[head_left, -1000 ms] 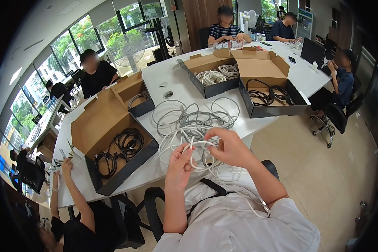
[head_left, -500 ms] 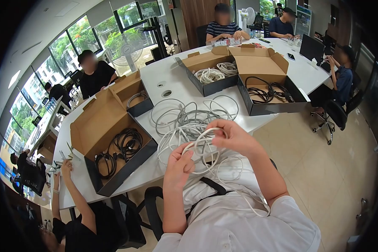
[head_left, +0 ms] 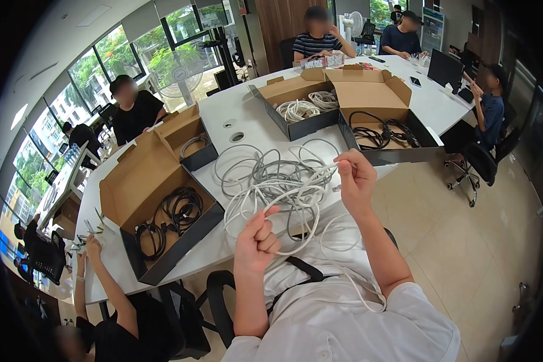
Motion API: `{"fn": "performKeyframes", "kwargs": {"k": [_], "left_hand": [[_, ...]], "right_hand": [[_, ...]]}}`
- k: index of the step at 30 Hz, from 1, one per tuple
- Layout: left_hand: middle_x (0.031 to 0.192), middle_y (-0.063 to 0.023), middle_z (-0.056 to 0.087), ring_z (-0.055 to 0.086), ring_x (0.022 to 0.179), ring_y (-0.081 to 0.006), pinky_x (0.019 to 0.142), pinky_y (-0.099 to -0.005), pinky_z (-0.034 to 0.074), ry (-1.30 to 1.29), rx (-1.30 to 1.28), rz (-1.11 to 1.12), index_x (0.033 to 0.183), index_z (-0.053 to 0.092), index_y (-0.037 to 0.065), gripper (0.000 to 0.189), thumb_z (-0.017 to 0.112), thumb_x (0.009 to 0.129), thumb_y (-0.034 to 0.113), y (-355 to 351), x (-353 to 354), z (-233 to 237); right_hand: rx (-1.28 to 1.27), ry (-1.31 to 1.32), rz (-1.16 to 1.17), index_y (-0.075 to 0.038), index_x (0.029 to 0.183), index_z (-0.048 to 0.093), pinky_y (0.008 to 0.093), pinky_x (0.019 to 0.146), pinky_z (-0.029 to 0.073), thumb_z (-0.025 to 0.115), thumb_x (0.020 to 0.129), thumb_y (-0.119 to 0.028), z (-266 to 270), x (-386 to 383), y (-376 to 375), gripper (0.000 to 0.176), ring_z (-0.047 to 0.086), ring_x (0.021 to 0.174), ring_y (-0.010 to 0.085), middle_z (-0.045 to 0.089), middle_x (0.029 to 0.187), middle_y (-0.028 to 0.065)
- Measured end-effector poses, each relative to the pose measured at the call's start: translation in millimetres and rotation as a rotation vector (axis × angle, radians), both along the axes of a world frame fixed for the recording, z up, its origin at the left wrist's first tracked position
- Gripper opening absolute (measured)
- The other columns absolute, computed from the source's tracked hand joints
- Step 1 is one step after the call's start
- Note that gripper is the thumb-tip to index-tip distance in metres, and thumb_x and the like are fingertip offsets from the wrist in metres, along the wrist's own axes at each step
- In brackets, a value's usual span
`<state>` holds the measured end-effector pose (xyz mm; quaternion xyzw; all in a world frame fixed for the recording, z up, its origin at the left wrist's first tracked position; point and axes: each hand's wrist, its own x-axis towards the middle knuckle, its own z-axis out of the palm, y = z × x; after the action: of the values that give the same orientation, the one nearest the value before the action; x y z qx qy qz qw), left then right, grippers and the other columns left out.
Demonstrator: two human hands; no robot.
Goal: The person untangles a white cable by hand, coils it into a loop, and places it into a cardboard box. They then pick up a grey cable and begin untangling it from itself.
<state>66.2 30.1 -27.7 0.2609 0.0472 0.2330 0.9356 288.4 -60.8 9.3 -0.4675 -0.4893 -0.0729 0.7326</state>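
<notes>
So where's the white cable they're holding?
Head view, centre: the white cable spans from the left hand to the right hand, over the cable pile on the white table.

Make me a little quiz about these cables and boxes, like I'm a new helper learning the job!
1. True or false: the left hand and the right hand both grip the white cable.
2. Pick one: what lies in the open box nearest the left hand? A) black cables B) bottles C) scissors
3. Fill the gap: the loose cable pile lies on the white ____.

Key: 1 true, each hand is closed on it. 2 A. 3 table.
</notes>
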Motion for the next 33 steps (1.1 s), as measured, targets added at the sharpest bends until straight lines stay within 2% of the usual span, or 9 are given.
{"fn": "performKeyframes", "kwargs": {"k": [4,7,14,20,23,26,29,30,33], "left_hand": [[0.053,0.0069,0.018,0.014,0.040,-0.0054,0.040,-0.0240,0.015,-0.014,-0.053,-0.002,0.120,0.054,0.002,0.032,0.040,0.100,0.023,5.4,-4.6,-1.5],[0.054,0.0068,0.018,0.014,0.040,-0.0054,0.041,-0.0236,0.015,0.031,-0.073,0.084,0.119,0.054,0.003,0.031,0.041,0.099,0.024,3.9,0.2,3.9],[0.054,0.0070,0.019,0.015,0.041,-0.0050,0.042,-0.0234,0.015,0.072,-0.028,0.234,0.119,0.053,0.004,0.030,0.042,0.099,0.024,-4.7,6.6,13.8],[0.053,0.0073,0.020,0.016,0.041,-0.0043,0.042,-0.0236,0.014,-0.021,0.054,0.245,0.121,0.054,0.004,0.031,0.043,0.099,0.023,-16.7,9.1,15.9],[0.054,0.0067,0.031,0.025,0.043,-0.0056,0.043,-0.0226,0.021,0.056,0.335,0.232,0.117,0.058,0.003,0.030,0.046,0.096,0.019,-39.6,19.5,8.2],[0.067,0.0003,0.047,0.040,0.056,-0.0110,0.052,-0.0256,0.033,0.134,1.043,0.585,0.104,0.064,0.001,0.026,0.049,0.091,0.018,-75.2,32.4,-2.6],[0.084,-0.0065,0.053,0.047,0.073,-0.0181,0.065,-0.0319,0.038,-0.045,1.625,0.755,0.091,0.067,0.000,0.025,0.050,0.089,0.018,-84.6,36.0,20.4],[0.093,-0.0094,0.053,0.046,0.085,-0.0210,0.076,-0.0347,0.037,0.038,1.682,0.769,0.079,0.069,0.001,0.041,0.041,0.092,0.028,-90.1,34.6,20.0],[0.091,-0.0096,0.054,0.048,0.083,-0.0217,0.076,-0.0344,0.038,0.176,1.227,0.952,0.081,0.067,0.001,0.046,0.037,0.094,0.033,-81.3,36.6,-4.7]], "right_hand": [[0.051,-0.331,-0.221,-0.003,0.083,0.065,0.0226,0.047,0.027,0.068,0.083,-0.010,-0.7,6.6,-6.6,0.009,0.039,0.052,0.0089,0.047,0.062,0.0020],[-0.027,-0.256,-0.037,-0.003,0.083,0.065,0.0239,0.047,0.029,0.071,0.078,-0.008,7.7,-3.6,-24.1,0.009,0.042,0.052,0.0125,0.049,0.062,0.0040],[-0.490,-0.628,0.239,-0.009,0.079,0.066,0.0361,0.053,0.041,0.072,0.075,-0.013,38.5,-45.3,-43.9,0.008,0.051,0.057,0.0245,0.049,0.062,0.0038],[-0.589,-0.624,0.011,-0.007,0.077,0.067,0.0345,0.050,0.040,0.073,0.073,-0.012,11.1,-54.3,-37.1,0.008,0.050,0.054,0.0236,0.049,0.061,0.0044],[-0.604,-0.591,-0.089,-0.006,0.079,0.063,0.0375,0.054,0.043,0.069,0.075,-0.012,2.9,-59.5,-33.0,0.009,0.055,0.064,0.0259,0.051,0.067,0.0065],[-0.560,-0.589,-0.025,-0.007,0.086,0.064,0.0363,0.053,0.042,0.068,0.074,-0.009,-2.3,-64.6,-24.5,0.013,0.054,0.062,0.0258,0.050,0.067,0.0080],[-0.343,-0.627,-0.089,-0.008,0.095,0.064,0.0352,0.051,0.040,0.069,0.072,-0.006,-9.1,-54.6,-9.2,0.023,0.051,0.060,0.0253,0.049,0.067,0.0077],[-0.254,-0.628,-0.103,-0.006,0.099,0.064,0.0341,0.049,0.039,0.068,0.073,-0.002,-3.8,-54.6,-10.1,0.027,0.048,0.057,0.0238,0.048,0.066,0.0064],[-0.107,-0.613,-0.129,-0.004,0.100,0.062,0.0326,0.048,0.037,0.065,0.074,0.002,-7.2,-50.7,-18.9,0.028,0.047,0.056,0.0226,0.048,0.065,0.0065]]}}
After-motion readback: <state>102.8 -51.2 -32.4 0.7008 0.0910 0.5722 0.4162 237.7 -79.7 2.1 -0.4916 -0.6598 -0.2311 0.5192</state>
